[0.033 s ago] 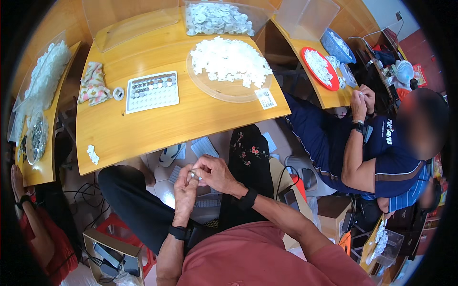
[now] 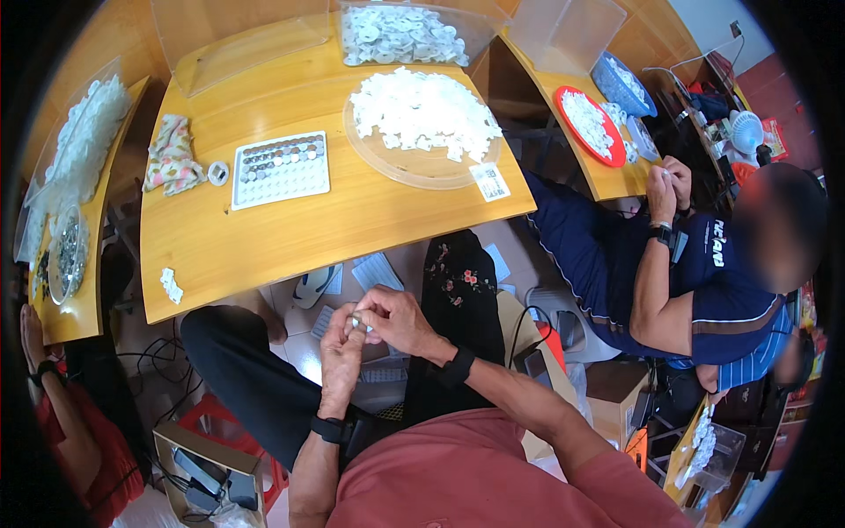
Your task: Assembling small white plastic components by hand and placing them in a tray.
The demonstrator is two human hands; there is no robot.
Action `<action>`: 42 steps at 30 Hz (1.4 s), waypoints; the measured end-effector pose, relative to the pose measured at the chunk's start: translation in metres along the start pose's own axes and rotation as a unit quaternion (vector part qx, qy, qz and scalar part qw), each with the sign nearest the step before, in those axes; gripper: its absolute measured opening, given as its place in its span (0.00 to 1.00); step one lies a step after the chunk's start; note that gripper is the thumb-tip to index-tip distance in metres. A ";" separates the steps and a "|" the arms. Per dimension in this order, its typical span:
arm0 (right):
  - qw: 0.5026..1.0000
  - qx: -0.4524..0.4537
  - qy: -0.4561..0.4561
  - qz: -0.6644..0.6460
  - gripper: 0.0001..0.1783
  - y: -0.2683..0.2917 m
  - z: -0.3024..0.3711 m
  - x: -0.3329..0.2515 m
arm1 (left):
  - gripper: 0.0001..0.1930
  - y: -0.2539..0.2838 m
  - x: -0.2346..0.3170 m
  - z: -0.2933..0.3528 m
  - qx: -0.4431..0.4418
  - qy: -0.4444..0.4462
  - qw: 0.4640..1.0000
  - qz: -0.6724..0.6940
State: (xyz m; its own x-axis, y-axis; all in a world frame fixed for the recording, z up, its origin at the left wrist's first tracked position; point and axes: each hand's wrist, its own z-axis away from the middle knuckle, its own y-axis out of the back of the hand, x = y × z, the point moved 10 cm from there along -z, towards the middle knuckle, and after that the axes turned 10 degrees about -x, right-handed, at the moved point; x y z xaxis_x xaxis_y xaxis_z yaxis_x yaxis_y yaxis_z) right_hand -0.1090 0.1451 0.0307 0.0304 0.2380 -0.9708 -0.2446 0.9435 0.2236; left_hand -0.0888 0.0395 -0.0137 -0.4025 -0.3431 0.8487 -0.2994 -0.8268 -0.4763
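Observation:
Above my lap, in front of the table edge, my two hands meet at the fingertips. My left hand (image 2: 341, 356) is closed round a small whitish, silvery piece (image 2: 356, 325), mostly hidden by the fingers. From the right, the thumb and fingers of my right hand (image 2: 398, 321) pinch at the same piece. On the table (image 2: 264, 251) lies a white tray (image 2: 286, 187) with rows of small round silvery and brown discs. Right of it, a round tan board (image 2: 414, 176) bears a heap of small white plastic pieces (image 2: 422, 110).
A patterned cloth bundle (image 2: 172, 157), a small white ring (image 2: 218, 172) and a few white pieces (image 2: 171, 286) lie on the table's left. Behind stands a clear bin (image 2: 405, 37) of white parts. Co-workers sit at both sides. A cardboard box (image 2: 211, 453) and cables are below left.

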 end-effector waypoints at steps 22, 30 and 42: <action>0.998 -0.049 -0.037 -0.034 0.08 0.021 0.014 -0.002 | 0.18 -0.026 0.011 -0.004 -0.091 0.039 0.993 -0.061; 0.988 -0.085 0.041 0.120 0.05 0.037 -0.010 -0.097 | 0.19 -0.038 0.043 -0.007 -0.142 -0.016 0.984 0.105; 0.962 0.233 0.143 -0.003 0.11 0.264 -0.193 -0.241 | 0.17 -0.025 0.007 -0.013 -0.121 0.055 0.990 0.035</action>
State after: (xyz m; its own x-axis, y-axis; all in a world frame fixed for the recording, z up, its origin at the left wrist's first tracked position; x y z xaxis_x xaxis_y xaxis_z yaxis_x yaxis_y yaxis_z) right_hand -0.3680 0.2923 0.3066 -0.2540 0.2223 -0.9413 0.2176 0.9614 0.1683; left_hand -0.0958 0.0639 0.0016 -0.5180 -0.3347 0.7872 -0.4608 -0.6662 -0.5864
